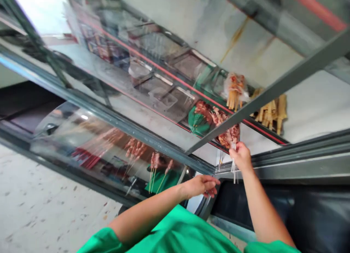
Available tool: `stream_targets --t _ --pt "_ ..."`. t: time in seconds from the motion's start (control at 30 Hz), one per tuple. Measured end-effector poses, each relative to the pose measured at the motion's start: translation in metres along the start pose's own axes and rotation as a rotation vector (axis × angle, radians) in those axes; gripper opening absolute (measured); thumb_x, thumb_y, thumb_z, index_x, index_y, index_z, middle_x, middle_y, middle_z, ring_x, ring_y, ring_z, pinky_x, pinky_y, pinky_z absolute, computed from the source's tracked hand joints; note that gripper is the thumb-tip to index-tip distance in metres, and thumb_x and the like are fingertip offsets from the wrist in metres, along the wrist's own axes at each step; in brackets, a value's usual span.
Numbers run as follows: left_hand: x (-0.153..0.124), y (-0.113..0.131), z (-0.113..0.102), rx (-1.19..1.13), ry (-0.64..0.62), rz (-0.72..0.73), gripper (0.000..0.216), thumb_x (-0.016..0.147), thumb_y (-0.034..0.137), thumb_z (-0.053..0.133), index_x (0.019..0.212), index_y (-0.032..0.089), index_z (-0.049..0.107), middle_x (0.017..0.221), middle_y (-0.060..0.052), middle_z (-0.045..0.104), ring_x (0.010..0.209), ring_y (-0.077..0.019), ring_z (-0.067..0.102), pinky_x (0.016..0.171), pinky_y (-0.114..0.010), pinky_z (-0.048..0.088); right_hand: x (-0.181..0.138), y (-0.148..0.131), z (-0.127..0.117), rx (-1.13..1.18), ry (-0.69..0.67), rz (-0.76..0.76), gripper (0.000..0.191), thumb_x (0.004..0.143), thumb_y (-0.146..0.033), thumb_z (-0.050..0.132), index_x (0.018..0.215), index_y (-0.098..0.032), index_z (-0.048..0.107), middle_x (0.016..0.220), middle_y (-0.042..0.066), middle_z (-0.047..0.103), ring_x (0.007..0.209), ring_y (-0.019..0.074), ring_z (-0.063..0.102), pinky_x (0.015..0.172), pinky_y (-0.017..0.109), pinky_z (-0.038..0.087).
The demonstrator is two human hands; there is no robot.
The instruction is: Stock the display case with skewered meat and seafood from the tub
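My right hand is closed around the pale stick ends of a bunch of meat skewers, at the right end of a glass display case's shelf. Raw-looking reddish meat covers their upper parts, partly hidden behind a grey frame bar. Lower and to the left, my left hand hovers with loosely bent fingers and nothing visible in it. Beside the held bunch, more meat lies on a green plastic bag. A clear bag of skewers with broad pale sticks rests on the shelf above.
A slanting grey frame bar crosses close above my right hand. Thick tan sticks lie at the right. Clear plastic containers stand farther along. Down left, more skewers show through glass. A dark panel is at lower right.
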State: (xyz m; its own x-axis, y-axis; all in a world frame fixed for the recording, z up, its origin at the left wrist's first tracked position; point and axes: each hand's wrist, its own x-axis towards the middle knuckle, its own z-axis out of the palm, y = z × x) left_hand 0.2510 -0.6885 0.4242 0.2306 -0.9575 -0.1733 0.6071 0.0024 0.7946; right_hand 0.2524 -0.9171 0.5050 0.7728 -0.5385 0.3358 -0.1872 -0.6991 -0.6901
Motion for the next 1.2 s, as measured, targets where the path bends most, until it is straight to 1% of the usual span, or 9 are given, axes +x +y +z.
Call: stream_targets --t 0.1,0.17,0.23,0.33,0.43,0.63,0.83,0.97,1.2 --pt "0.028 0.014 0.010 -0.008 0.145 0.116 0.070 0.067 0.064 0.074 0.114 0.014 0.066 0.079 -0.003 0.067 0.073 -0.0140 0.062 0.066 -0.025 0.044 -0.042 0.010 0.010 -0.035 0.133 0.066 0.013 0.061 -0.032 0.057 0.065 -0.022 0.049 0.051 -0.005 0.051 0.047 0.0133 0.046 0.048 0.026 0.037" --pt "0.046 0.019 0.017 -0.015 0.261 0.142 0.064 0.067 0.062 0.075 0.107 0.012 0.069 0.076 -0.004 0.067 0.073 -0.0148 0.063 0.066 -0.025 0.044 -0.063 0.015 0.021 -0.020 0.207 0.099 0.014 0.061 -0.032 0.055 0.066 -0.023 0.046 0.053 -0.005 0.051 0.049 0.0139 0.047 0.049 0.026 0.038" --pt "0.059 0.021 0.021 -0.010 0.358 0.129 0.052 0.069 0.058 0.075 0.093 0.012 0.070 0.072 -0.004 0.067 0.071 -0.0149 0.063 0.065 -0.025 0.044 -0.077 0.020 0.029 0.003 0.263 0.125 0.015 0.062 -0.033 0.055 0.066 -0.024 0.043 0.053 -0.006 0.048 0.049 0.0136 0.045 0.050 0.026 0.037" --pt "0.068 0.019 0.024 0.014 0.427 0.052 0.044 0.068 0.055 0.077 0.075 0.013 0.066 0.064 -0.002 0.065 0.062 -0.0129 0.060 0.062 -0.025 0.045 -0.089 0.029 0.034 0.024 0.331 0.133 0.017 0.064 -0.032 0.055 0.065 -0.025 0.040 0.052 -0.007 0.043 0.048 0.0126 0.041 0.050 0.026 0.035" --pt "0.071 0.018 0.023 0.055 0.433 0.005 0.045 0.065 0.055 0.078 0.069 0.013 0.062 0.057 -0.001 0.061 0.053 -0.0102 0.054 0.056 -0.023 0.042 -0.096 0.036 0.033 0.023 0.370 0.138 0.017 0.066 -0.030 0.054 0.065 -0.025 0.037 0.052 -0.008 0.040 0.049 0.0123 0.040 0.050 0.025 0.035" --pt "0.075 0.021 0.023 0.228 0.457 0.053 0.043 0.066 0.055 0.075 0.067 0.014 0.062 0.051 0.001 0.056 0.048 -0.0083 0.046 0.049 -0.022 0.034 -0.105 0.045 0.031 -0.005 0.371 0.103 0.017 0.070 -0.027 0.054 0.067 -0.025 0.037 0.053 -0.008 0.040 0.048 0.0124 0.040 0.050 0.025 0.035" --pt "0.075 0.021 0.022 0.238 0.421 -0.024 0.040 0.065 0.052 0.073 0.072 0.014 0.064 0.055 0.001 0.058 0.051 -0.0093 0.049 0.050 -0.022 0.034 -0.106 0.044 0.027 -0.061 0.363 0.051 0.017 0.070 -0.024 0.052 0.066 -0.025 0.036 0.054 -0.007 0.041 0.049 0.0128 0.041 0.050 0.025 0.034" --pt "0.071 0.018 0.022 0.252 0.388 -0.061 0.035 0.066 0.048 0.072 0.067 0.015 0.061 0.055 0.001 0.058 0.051 -0.0093 0.050 0.050 -0.022 0.034 -0.105 0.040 0.022 -0.115 0.368 0.019 0.016 0.070 -0.022 0.051 0.066 -0.025 0.036 0.055 -0.006 0.042 0.050 0.0131 0.042 0.051 0.026 0.035" --pt "0.063 0.017 0.022 0.272 0.348 -0.072 0.035 0.065 0.049 0.070 0.066 0.015 0.060 0.056 0.001 0.058 0.051 -0.0087 0.049 0.051 -0.022 0.034 -0.110 0.031 0.019 -0.093 0.355 0.004 0.014 0.069 -0.021 0.051 0.068 -0.025 0.038 0.055 -0.006 0.044 0.050 0.0129 0.043 0.051 0.025 0.036"
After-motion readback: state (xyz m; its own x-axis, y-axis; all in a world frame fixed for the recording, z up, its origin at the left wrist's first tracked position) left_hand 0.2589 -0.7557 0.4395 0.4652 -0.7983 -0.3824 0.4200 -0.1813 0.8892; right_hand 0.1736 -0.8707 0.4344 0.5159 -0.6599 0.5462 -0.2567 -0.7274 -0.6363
